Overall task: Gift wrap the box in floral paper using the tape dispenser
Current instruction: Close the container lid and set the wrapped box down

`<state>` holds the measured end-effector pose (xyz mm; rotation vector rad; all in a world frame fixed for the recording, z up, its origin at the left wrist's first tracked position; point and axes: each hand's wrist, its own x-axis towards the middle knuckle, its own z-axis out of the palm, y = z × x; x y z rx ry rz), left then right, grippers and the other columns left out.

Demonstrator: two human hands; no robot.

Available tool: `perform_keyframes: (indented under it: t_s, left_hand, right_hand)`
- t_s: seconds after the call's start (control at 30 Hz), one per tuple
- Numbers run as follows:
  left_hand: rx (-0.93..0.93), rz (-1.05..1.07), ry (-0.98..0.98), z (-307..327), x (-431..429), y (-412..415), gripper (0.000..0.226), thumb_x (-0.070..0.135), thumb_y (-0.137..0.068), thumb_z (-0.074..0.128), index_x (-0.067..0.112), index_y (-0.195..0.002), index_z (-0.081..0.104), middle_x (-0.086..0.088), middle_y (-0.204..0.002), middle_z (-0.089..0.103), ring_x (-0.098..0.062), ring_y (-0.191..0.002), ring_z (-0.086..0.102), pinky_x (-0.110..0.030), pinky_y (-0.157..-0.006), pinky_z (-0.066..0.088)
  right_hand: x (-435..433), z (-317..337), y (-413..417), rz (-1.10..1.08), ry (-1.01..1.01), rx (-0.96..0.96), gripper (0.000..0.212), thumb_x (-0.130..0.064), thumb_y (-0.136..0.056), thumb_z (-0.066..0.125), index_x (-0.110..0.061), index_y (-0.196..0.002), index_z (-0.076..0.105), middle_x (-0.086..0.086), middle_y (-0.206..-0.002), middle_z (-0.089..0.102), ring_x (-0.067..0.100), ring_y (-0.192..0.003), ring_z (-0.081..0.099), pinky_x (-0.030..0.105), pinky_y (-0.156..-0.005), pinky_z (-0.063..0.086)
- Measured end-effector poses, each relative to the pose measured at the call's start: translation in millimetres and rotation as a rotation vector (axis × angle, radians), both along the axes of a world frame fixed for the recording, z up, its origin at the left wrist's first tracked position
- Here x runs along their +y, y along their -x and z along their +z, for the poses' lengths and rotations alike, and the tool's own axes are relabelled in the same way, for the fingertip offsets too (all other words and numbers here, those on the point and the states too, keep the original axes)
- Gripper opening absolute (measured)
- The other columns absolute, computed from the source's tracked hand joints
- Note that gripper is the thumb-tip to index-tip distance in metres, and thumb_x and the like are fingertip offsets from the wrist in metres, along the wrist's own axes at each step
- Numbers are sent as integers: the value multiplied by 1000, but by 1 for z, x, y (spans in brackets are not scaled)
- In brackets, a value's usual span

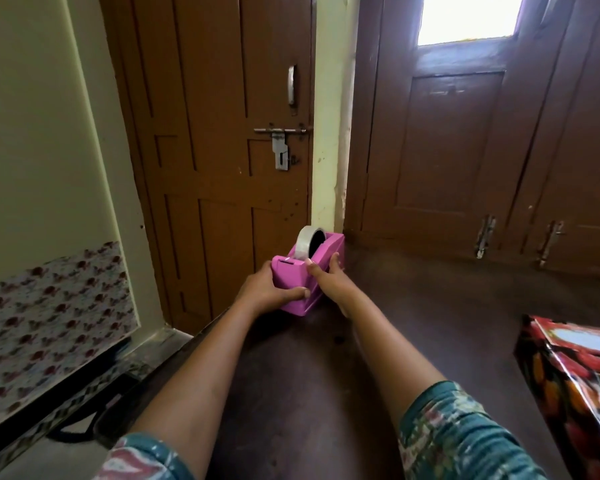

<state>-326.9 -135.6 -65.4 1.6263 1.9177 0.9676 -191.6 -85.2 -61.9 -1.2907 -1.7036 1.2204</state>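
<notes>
A pink tape dispenser (293, 275) with a roll of clear tape (307, 242) sits on the dark floor near the door. My left hand (267, 289) grips its near left side, thumb across the front. My right hand (326, 275) holds its right side, thumb on top beside the roll. A box (575, 379) with glossy red and orange printed sides stands at the right edge, partly out of view. A sheet of white floral paper (49, 327) leans against the left wall.
A brown door (222, 133) with a metal latch stands straight ahead. Darker wooden doors (482, 150) fill the right. The dark floor (413, 306) stretches between dispenser and box. A black cord (84, 427) lies at the lower left.
</notes>
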Motion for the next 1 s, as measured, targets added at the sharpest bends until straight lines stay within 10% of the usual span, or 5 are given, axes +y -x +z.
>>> perform_keyframes:
  t_s: [0.53,0.7,1.0]
  left_hand:
    - [27,90,17,-4,13,-4,86,55,-68,74,21,-137,36,-4,-134,52,-24,-118,51,-41,-97,46]
    - [18,166,55,-10,-14,-17,81,41,-72,77,13,-135,35,-8,-135,48,-24,-120,50,-35,-92,45]
    - [128,69,34,-7,-106,-63,56,31,-84,66,12,-133,48,-9,-137,50,-24,-124,47,-31,-99,38]
  right_hand:
    - [4,2,3,64,14,-15,86,-61,-89,37,-20,-149,-9,10,-155,18,31,-136,32,40,-108,31]
    - [-30,0,-18,77,58,6,58,-51,-97,29,-18,-145,29,6,-144,42,24,-129,42,40,-111,29]
    - [-124,-10,-99,32,-9,-233,69,-59,-93,30,-20,-149,19,0,-155,20,18,-143,17,30,-115,10]
